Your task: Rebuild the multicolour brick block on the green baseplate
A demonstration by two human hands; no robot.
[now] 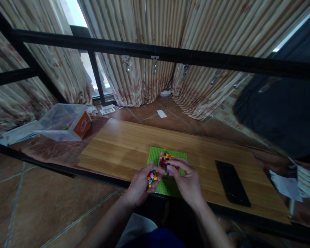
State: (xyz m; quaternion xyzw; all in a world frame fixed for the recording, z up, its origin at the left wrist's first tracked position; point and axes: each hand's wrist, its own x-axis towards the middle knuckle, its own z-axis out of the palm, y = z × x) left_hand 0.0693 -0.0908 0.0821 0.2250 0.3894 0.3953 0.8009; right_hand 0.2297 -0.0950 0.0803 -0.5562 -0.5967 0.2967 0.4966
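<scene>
Fingers point(147, 172) of the left hand point(141, 186) curl tight around small colourful bricks point(152, 177), while the right hand point(187, 181) pinches the brick block point(164, 160) on the green baseplate point(167, 186).

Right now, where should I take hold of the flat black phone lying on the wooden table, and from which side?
Take the flat black phone by its two long edges, coming from above. It lies flat on the wooden table, to the right of the right hand, with bare table along both long sides, so a grip across its narrow width probably suits best.

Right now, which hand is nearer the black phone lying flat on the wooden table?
Right. The right hand is over the green baseplate, left of the phone; the left hand is farther left.
</scene>
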